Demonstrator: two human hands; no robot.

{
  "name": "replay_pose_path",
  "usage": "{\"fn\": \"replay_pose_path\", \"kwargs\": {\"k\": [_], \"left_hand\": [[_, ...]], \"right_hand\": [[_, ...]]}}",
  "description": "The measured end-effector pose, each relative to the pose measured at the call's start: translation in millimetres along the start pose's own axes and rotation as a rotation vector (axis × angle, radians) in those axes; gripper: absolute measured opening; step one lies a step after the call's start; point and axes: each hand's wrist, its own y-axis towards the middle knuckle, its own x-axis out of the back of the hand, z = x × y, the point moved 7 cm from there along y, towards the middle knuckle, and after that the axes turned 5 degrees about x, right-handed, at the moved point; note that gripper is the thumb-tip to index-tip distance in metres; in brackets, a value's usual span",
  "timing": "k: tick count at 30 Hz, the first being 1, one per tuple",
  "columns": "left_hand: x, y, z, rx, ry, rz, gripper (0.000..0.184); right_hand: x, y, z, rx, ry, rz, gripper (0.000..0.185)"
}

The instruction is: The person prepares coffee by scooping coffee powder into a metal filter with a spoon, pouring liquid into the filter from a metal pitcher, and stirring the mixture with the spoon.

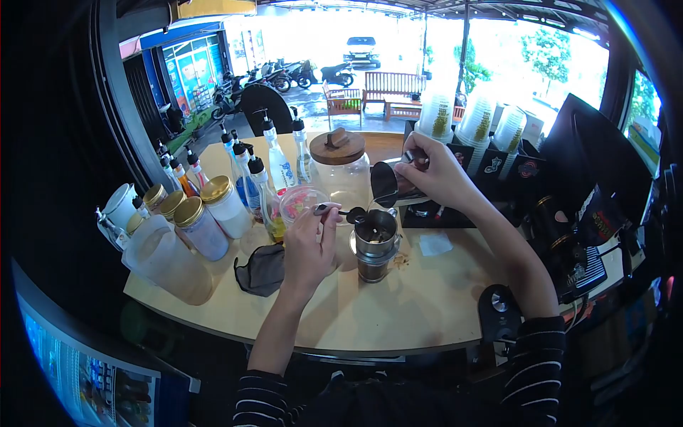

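My left hand (311, 249) grips a small dark spoon (354, 215), its bowl held beside the rim of a metal cup (377, 245). Dark contents with pale bits show inside that cup, which stands upright on the table in stacked metal sections. Above and behind it, my right hand (435, 169) is closed around the handle of a small dark pitcher (385, 183), tipped with its mouth toward the cup. Whether anything is flowing from it is hard to make out. Brown crumbs (402, 260) lie to the right of the cup.
A wood-lidded glass jar (340, 171) stands behind the cup. Pump bottles (277, 160), gold-lidded jars (203, 228), a plastic jug (167, 260) and a dark cloth (260, 270) are at left. Stacked plastic cups (478, 121) stand at back right; a white napkin (435, 243) lies nearer.
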Motion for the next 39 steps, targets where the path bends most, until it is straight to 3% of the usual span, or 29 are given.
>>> {"fn": "replay_pose_path", "kwargs": {"k": [16, 31, 34, 37, 39], "left_hand": [[-7, -1, -2, 0.009, -0.039, 0.007, 0.012], [-24, -3, -6, 0.026, -0.064, 0.062, 0.01], [-23, -3, -2, 0.056, -0.1, 0.033, 0.01], [-20, -2, -5, 0.015, -0.08, 0.018, 0.01], [-18, -2, -7, 0.015, -0.075, 0.019, 0.011]], "right_hand": [[25, -11, -8, -0.046, -0.093, -0.032, 0.027], [15, -18, 11, -0.105, 0.085, -0.018, 0.026], [19, -25, -1, -0.034, 0.035, -0.073, 0.026], [28, -46, -25, 0.004, 0.134, -0.215, 0.024], [30, -71, -59, -0.198, 0.427, -0.273, 0.019]]}}
